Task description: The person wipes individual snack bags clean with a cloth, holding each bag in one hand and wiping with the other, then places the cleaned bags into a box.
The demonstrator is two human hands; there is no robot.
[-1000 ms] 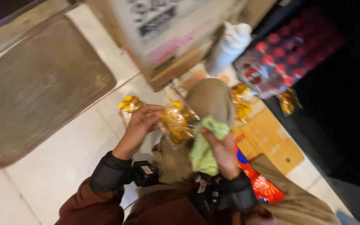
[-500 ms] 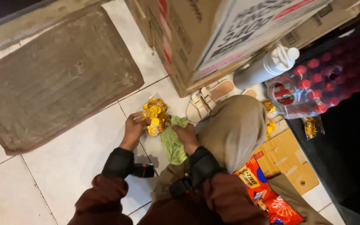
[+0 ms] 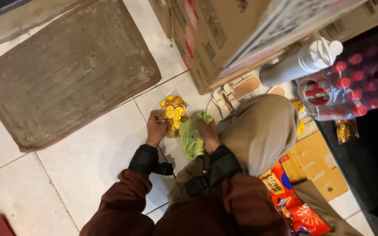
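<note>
White tiled floor, crowded on my right side

I see pale floor tiles [image 3: 97,157] with dark grout under dim warm light, a worn brown mat [image 3: 62,74] at upper left, stacked cardboard boxes [image 3: 224,39] at top, and flattened cardboard [image 3: 318,164] lying beside a dark area along the right edge.

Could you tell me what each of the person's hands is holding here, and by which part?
The left hand grips the clear bag of gold coins at its lower left edge. The right hand holds the green cloth by its upper right side.
</note>
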